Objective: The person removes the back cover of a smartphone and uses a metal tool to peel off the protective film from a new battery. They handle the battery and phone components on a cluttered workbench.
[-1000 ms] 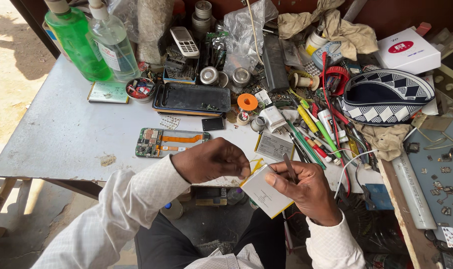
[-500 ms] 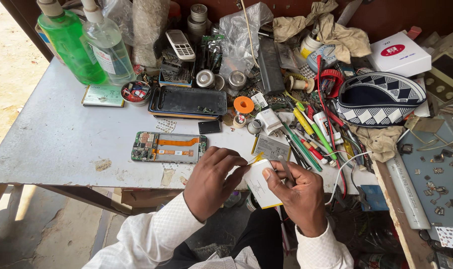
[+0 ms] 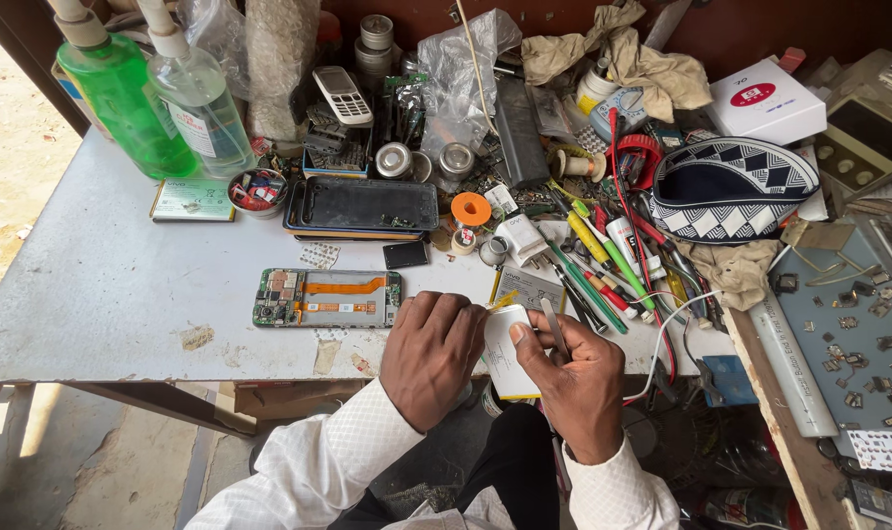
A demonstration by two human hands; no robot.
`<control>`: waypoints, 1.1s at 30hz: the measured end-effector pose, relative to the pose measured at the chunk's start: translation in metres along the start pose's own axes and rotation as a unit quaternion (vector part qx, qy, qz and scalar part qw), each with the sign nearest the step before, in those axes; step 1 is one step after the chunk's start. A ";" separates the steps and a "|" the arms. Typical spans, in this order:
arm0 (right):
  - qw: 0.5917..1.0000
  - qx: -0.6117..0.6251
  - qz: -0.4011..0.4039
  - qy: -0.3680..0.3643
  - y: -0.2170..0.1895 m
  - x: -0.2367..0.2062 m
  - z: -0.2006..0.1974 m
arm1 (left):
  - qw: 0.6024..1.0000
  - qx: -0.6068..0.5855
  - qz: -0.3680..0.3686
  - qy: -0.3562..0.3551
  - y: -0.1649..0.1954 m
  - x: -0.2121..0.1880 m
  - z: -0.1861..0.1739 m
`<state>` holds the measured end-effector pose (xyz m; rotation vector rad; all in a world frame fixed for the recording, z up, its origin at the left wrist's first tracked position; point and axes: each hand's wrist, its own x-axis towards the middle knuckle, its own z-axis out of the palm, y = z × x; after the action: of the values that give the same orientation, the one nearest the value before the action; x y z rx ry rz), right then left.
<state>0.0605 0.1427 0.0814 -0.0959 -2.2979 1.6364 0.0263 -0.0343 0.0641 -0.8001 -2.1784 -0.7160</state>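
Observation:
My left hand (image 3: pixel 432 355) and my right hand (image 3: pixel 571 381) hold a flat white phone battery (image 3: pixel 506 355) between them at the near edge of the grey table (image 3: pixel 92 294). The left hand's fingers curl over the battery's left side. The right thumb presses on its top face, and slim metal tweezers (image 3: pixel 554 327) stick up from that hand's fingers. An opened phone with green circuit boards and an orange ribbon cable (image 3: pixel 327 298) lies just left of my left hand.
A black phone frame (image 3: pixel 363 205) lies behind the opened phone. Two pump bottles (image 3: pixel 156 98) stand at the back left. Screwdrivers and pens (image 3: pixel 603 257), a white charger (image 3: pixel 522 238), a patterned pouch (image 3: pixel 730 188) and a white box (image 3: pixel 766 101) crowd the right.
Both hands have carried the battery forward and up, from in front of my lap to the table's near edge. The camera has tilted slightly.

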 end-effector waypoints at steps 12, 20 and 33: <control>0.975 -0.040 0.024 -0.218 0.016 0.030 -0.036 | 0.867 -0.338 -0.152 -0.332 -0.045 0.028 -0.015; 0.961 0.250 0.085 -0.086 0.042 0.011 -0.016 | 0.917 -0.328 -0.227 -0.030 -0.013 0.012 -0.025; 0.982 0.073 -0.164 0.052 0.015 0.000 -0.002 | 0.631 -0.639 -0.437 0.048 0.018 -0.018 0.033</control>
<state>0.0595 0.1497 0.0682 0.2138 -1.9833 1.5794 0.0358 -0.0061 0.0352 -0.1218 -1.5388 -2.8673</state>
